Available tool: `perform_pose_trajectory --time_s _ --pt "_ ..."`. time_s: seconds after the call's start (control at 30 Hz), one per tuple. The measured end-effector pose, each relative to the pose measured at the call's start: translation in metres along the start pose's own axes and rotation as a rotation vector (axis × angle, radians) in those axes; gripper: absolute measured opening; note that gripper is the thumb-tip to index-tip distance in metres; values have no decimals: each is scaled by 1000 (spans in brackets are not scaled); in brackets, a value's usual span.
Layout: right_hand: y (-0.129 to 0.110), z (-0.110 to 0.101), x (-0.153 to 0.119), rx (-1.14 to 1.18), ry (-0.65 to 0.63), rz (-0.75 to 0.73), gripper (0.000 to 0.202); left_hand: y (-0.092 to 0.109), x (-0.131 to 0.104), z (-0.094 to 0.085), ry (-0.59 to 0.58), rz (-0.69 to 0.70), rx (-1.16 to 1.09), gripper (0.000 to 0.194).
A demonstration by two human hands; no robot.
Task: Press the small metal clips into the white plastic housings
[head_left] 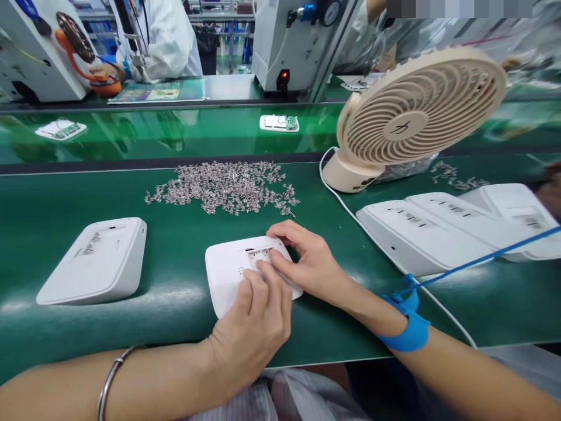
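A white plastic housing (pixel 223 269) lies on the green table between my hands, with a small rectangular compartment (pixel 259 255) on its upper face. My left hand (pixel 258 321) reaches over the near side, its curled fingertips pressed at the compartment's lower edge. Around the housing's right edge wraps my right hand (pixel 309 257), thumb on the compartment's right side and fingers at the far edge. Whether a small part sits under the left fingertips is hidden. Behind the housing spreads a pile of small metal clips (pixel 228 186).
Another white housing (pixel 94 257) lies at left; several more (pixel 421 234) overlap at right. A beige fan (pixel 407 117) stands at the back right, its white cable (pixel 350 213) running forward. Circuit-board units (pixel 279 123) lie on the green strip behind. A blue wrist strap's cord (pixel 486 256) stretches right. A person (pixel 169 41) works opposite.
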State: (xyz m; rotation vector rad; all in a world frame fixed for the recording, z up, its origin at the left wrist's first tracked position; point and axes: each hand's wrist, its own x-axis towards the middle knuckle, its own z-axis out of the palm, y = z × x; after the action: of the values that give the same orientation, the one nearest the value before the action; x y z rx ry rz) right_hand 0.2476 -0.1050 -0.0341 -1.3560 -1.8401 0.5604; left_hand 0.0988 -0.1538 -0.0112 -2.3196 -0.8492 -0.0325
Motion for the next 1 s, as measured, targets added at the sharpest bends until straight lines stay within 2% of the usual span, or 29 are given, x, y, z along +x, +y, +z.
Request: perform_pose_trajectory --time_s 0.27,0.33,0.4,0.57,0.73,0.8,0.87,0.93,1.0 --pt "-2 1 0 -90 52 -68 8 5 -3 -3 13 -14 32 39" --pt "-3 -2 0 -102 68 -83 12 5 -6 -3 8 -24 63 42" --pt "-2 -8 -1 -151 138 -87 20 1 -9 -1 -19 -28 106 46" --pt "21 -41 -20 -491 462 -38 28 -23 -7 12 -154 -75 166 53" --pt "58 -85 -62 -769 633 209 48 -59 9 29 -285 -299 -43 49" --pt "67 -99 -77 -798 654 308 52 -73 15 35 -345 -388 -115 45" --pt "72 -107 -88 -791 624 370 52 -83 18 39 -395 -438 -117 40" --pt "75 -107 -94 -775 596 395 54 -89 21 42 -413 -451 -86 37" --pt "77 -103 -96 -763 603 390 56 -88 22 44 -380 -421 -49 37"
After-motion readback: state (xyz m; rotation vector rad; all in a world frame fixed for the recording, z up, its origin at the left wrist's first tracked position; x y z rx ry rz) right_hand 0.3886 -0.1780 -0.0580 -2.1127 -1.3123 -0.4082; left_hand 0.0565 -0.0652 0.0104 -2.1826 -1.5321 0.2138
